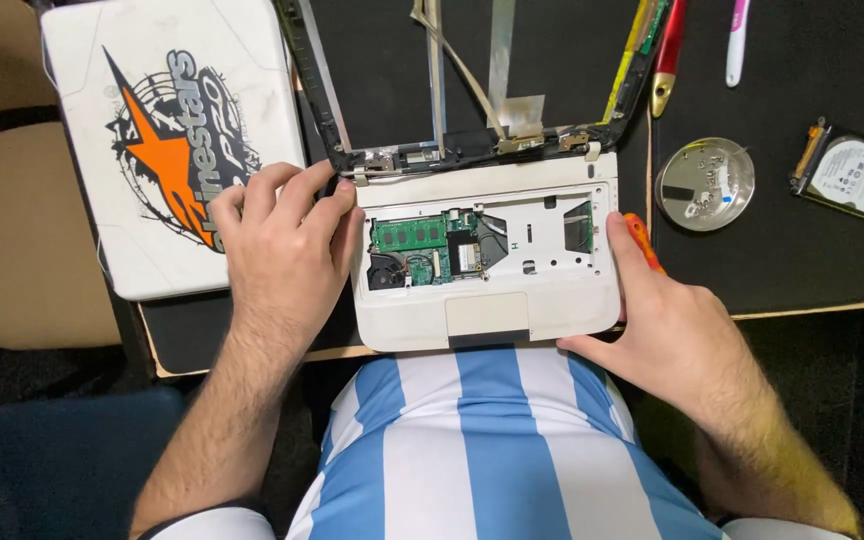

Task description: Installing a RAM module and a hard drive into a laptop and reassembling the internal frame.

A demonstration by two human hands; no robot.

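1. Head view, main thing: a small white plastic laptop base with its top cover removed (487, 255) lies on the black work mat (802, 250), just in front of the person's striped shirt. Its long axis runs left to right, and green circuit boards show in the opened left part
2. Head view, left hand (287, 235): it rests at the left edge of the base, and its fingers (302, 185) are curled close together and reach to the left metal hinge (377, 160) at the back corner. The fingertips seem to press or pinch something at that hinge, but what exactly they pinch I cannot tell. The hinge lies up and to the right from the knuckles, so this hand is clearly the nearer one to it
3. Head view, right hand (667, 310): it lies against the right edge of the base, the thumb along the front corner. The fingers are closed around an orange-handled screwdriver (642, 240), whose handle points away from the body
4. Head view, behind the base: the black screen frame (472, 150) is open and lies flat on the mat, joined at two hinges
5. Head view, counts: one white laptop lid with an orange star sticker (167, 140) on the left, one round metal dish with small screws (704, 183), one bare hard drive (852, 175), one red-handled tool (668, 55), one white and pink pen-like tool (738, 40)
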